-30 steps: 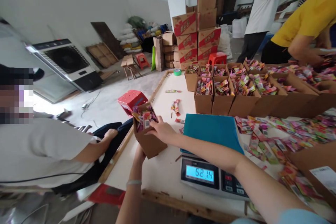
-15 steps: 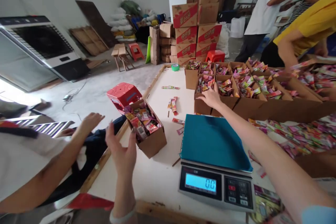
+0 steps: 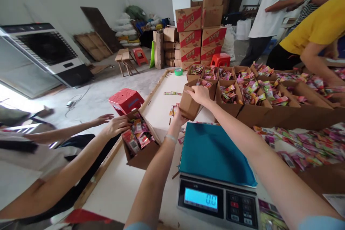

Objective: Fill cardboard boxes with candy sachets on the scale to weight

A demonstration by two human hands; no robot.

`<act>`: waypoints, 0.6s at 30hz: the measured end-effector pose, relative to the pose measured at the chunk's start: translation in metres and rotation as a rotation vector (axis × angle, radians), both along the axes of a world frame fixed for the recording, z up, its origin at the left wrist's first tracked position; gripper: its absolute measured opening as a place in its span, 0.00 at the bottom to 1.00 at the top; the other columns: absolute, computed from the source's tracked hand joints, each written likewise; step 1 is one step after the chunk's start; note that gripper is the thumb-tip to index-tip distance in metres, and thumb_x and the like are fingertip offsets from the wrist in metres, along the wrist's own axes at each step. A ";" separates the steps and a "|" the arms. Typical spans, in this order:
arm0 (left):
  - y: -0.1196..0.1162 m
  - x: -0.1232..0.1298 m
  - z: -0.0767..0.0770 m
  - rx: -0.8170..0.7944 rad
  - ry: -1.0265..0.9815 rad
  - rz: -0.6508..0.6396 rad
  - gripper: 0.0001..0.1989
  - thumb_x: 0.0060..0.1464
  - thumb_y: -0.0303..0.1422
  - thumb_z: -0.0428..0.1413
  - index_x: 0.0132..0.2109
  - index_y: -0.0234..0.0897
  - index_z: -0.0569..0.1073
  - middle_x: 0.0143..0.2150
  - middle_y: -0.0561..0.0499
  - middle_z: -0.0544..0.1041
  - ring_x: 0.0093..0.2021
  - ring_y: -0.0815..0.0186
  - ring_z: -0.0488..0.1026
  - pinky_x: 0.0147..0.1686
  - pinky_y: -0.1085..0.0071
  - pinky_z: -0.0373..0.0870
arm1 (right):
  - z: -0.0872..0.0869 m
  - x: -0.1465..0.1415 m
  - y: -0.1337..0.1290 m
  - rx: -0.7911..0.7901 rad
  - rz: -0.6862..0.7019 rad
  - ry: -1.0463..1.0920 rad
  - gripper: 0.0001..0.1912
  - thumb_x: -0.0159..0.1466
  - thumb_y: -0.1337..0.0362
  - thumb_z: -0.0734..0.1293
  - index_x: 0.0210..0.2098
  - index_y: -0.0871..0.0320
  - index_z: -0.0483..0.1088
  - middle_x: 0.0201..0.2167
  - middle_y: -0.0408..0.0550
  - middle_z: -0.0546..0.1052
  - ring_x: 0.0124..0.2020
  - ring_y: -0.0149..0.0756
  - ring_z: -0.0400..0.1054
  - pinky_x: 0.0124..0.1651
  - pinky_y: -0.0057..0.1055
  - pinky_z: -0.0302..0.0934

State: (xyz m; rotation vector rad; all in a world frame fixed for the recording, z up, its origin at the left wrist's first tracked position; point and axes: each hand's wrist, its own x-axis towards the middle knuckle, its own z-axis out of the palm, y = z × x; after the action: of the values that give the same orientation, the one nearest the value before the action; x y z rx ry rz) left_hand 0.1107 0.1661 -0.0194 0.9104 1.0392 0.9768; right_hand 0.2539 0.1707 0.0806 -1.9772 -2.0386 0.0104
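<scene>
Just past the scale [image 3: 215, 147], beside the row of boxes [image 3: 254, 113], your left hand [image 3: 178, 115] holds the tilted brown box [image 3: 189, 106] low down and your right hand [image 3: 201, 95] grips it higher, so keep both holds snug and steady.

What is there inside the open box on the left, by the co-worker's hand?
Small, colourful packets lie heaped in the box; the top ones show. Whatever lies beneath them, and the box's bottom, is covered.
</scene>
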 end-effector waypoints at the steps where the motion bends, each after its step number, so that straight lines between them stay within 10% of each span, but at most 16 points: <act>1: -0.008 -0.003 0.008 -0.061 -0.029 0.016 0.28 0.73 0.53 0.33 0.41 0.41 0.69 0.48 0.42 0.82 0.60 0.55 0.75 0.65 0.49 0.73 | 0.009 -0.002 -0.009 0.021 0.007 0.009 0.23 0.77 0.50 0.57 0.49 0.59 0.77 0.49 0.57 0.80 0.52 0.44 0.74 0.54 0.36 0.61; 7: -0.129 -0.019 0.059 -0.235 -0.199 -0.005 0.29 0.74 0.54 0.35 0.57 0.41 0.71 0.50 0.45 0.84 0.57 0.60 0.80 0.64 0.63 0.74 | 0.062 0.011 -0.118 0.400 0.280 0.028 0.29 0.75 0.42 0.57 0.39 0.62 0.75 0.35 0.52 0.76 0.43 0.41 0.70 0.56 0.40 0.59; 11: -0.224 -0.012 0.050 -0.422 -0.262 -0.091 0.30 0.76 0.50 0.31 0.56 0.41 0.74 0.49 0.48 0.86 0.56 0.63 0.82 0.63 0.67 0.73 | 0.061 0.037 -0.208 0.395 0.479 -0.005 0.26 0.76 0.46 0.59 0.35 0.60 0.73 0.30 0.47 0.72 0.39 0.36 0.66 0.62 0.42 0.58; 15: -0.262 -0.023 0.032 -0.545 -0.036 -0.590 0.40 0.74 0.55 0.28 0.46 0.38 0.81 0.48 0.45 0.87 0.47 0.59 0.86 0.45 0.64 0.81 | 0.039 0.045 -0.264 0.310 0.570 -0.090 0.19 0.75 0.52 0.62 0.38 0.58 0.76 0.36 0.48 0.75 0.48 0.39 0.68 0.71 0.51 0.54; 18: -0.261 -0.045 0.054 -0.313 0.202 -0.811 0.36 0.62 0.65 0.50 0.31 0.38 0.81 0.24 0.46 0.81 0.21 0.62 0.76 0.20 0.70 0.72 | 0.028 0.051 -0.283 0.291 0.578 -0.102 0.15 0.73 0.52 0.64 0.41 0.54 0.76 0.46 0.49 0.76 0.59 0.44 0.65 0.78 0.59 0.46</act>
State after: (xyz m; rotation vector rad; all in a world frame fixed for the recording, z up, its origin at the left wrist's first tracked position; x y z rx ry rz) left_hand 0.0654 -0.0948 0.0346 1.0479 0.8353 0.0447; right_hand 0.3054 -0.1120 0.1086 -1.1970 -2.4415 -0.2512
